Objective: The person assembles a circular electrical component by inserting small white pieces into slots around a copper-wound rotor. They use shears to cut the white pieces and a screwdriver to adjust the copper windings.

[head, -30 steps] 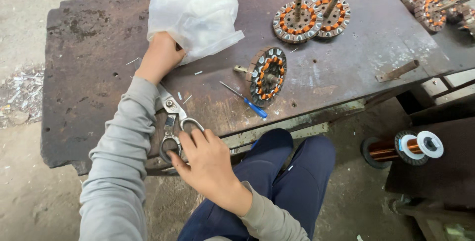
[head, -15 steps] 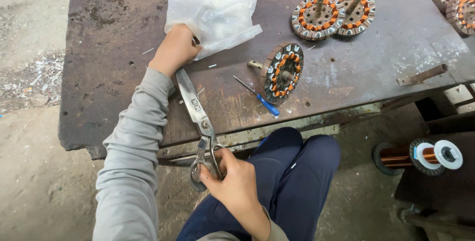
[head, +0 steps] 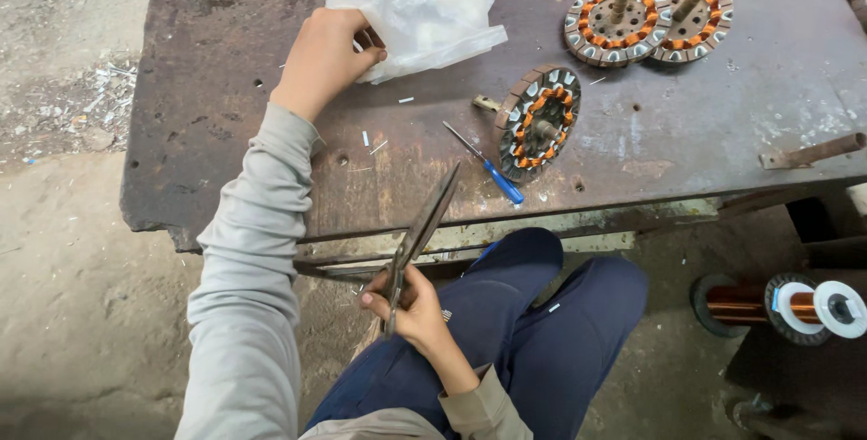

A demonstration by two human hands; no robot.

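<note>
My left hand (head: 323, 56) reaches across the rusty metal table (head: 217, 88) and pinches the edge of a white plastic bag (head: 417, 2). My right hand (head: 411, 304) sits low over my lap, closed around the handles of a large pair of scissors (head: 420, 232). The scissor blades point up toward the table's front edge and look nearly closed. A wound motor stator (head: 539, 119) with copper coils leans on the table to the right, beside a blue-handled screwdriver (head: 488, 164).
Two more stators on shafts (head: 646, 11) stand at the back right. A rusty metal bar (head: 813, 151) lies at the right edge. A spool of copper wire (head: 781, 304) sits low on the right. Metal scraps (head: 72, 106) litter the floor on the left.
My right hand has pulled the scissors off the table toward my lap and turned the blades to point up and right. My left hand stayed at the bag.
</note>
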